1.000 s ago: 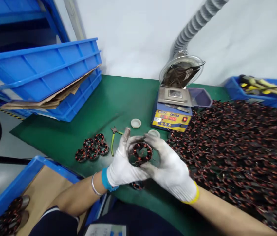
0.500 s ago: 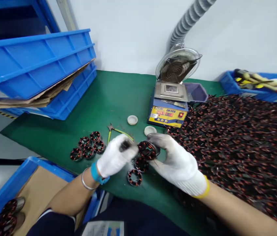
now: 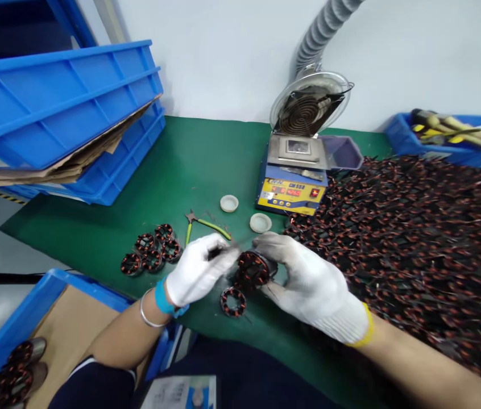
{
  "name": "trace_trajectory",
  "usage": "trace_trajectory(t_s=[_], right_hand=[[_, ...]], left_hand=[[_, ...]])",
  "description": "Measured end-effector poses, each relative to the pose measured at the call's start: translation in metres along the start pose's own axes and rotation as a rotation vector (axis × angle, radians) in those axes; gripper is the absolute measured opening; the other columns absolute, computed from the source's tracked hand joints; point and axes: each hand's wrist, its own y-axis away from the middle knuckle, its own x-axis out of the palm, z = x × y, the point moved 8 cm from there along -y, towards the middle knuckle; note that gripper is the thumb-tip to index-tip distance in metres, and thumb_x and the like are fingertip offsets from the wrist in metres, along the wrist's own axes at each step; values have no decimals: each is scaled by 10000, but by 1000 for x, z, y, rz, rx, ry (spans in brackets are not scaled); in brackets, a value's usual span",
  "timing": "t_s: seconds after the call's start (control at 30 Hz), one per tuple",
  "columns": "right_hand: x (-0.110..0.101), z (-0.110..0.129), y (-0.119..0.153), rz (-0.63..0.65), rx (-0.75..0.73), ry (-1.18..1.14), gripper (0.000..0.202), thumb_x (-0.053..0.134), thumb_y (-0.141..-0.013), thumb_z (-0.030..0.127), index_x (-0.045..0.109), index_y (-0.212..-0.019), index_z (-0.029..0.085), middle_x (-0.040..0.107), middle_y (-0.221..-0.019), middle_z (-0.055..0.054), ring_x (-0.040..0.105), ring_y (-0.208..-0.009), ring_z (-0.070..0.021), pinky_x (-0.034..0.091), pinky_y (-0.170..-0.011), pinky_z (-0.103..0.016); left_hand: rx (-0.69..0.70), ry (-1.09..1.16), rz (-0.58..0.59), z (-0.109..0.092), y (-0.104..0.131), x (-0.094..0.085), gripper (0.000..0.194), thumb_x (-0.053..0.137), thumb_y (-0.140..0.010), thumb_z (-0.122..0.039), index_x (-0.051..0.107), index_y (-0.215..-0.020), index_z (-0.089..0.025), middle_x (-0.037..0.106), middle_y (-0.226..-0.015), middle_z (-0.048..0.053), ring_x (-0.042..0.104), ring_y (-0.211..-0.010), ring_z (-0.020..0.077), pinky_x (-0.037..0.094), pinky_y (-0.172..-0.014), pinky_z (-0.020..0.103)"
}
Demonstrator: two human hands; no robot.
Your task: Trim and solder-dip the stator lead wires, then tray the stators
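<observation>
One copper-wound ring (image 3: 254,268) grasped by the right hand (image 3: 309,284) over green surface (image 3: 206,159), five clustered rings (image 3: 153,260), one lone ring (image 3: 232,301), two dishes (image 3: 229,203), left hand (image 3: 200,270) with grip unclear, hands parted since a second ago

"Where did the camera look from?"

"From the head, facing forward and down across the green table (image 3: 206,165)."

"And how near was it?"

"Fairly near the left hand (image 3: 198,270) and right hand (image 3: 312,281); the view ran from dark clothes (image 3: 249,372) at the near edge to the far wall (image 3: 223,62)."
</observation>
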Motion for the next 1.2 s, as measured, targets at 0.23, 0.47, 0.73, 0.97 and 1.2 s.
trace_trajectory(t_s=[0.23, 0.47, 0.73, 0.97, 1.2], right_hand=[[-15, -18, -7, 39, 163, 26, 379, 632, -761, 210, 568, -1134, 205, 722, -1079, -115, 735, -1015, -265, 635, -875, -385], [-7, 6, -7, 26, -56, 34, 472, 559, -719, 97, 561, -1176, 216, 725, -1127, -95, 719, -1077, -250, 624, -918, -369], [-17, -3, -7, 38, -8, 82, 434, 597, -740, 138, 552, -1165, 219, 712, -1151, -130, 709, -1101, -289, 626, -928, -420], [-13, -5, -5, 47, 32, 33, 414, 591, -749, 164, 592, -1157, 240, 717, -1154, -109, 694, -1136, -289, 605, -973, -451], [-17, -1, -6, -16, 1, 32, 426, 605, -726, 150, 583, -1144, 230, 715, -1139, -116, 681, -1154, -327, 596, -973, -527]], left_hand=[[-56, -23, 226, -6, 0, 0, 337, 696, -741, -381, 486, -564, -186, 490, -538, -20, 417, -502, 107, 345, -490, 245], [-119, -6, 151, 9, -2, 15, 373, 569, -859, -481, 484, -643, -189, 456, -593, -35, 403, -568, 110, 363, -554, 247], [-277, 13, 434, 10, 3, 18, 293, 659, -752, -356, 475, -603, -184, 455, -529, -44, 373, -495, 87, 288, -463, 229], [-422, 225, 320, 24, 12, 32, 325, 677, -805, -462, 522, -714, -192, 543, -518, -39, 416, -368, 79, 295, -364, 199], [-113, 117, -23, 11, 1, -1, 357, 666, -829, -528, 566, -791, -187, 586, -657, -18, 517, -521, 106, 423, -496, 226]])
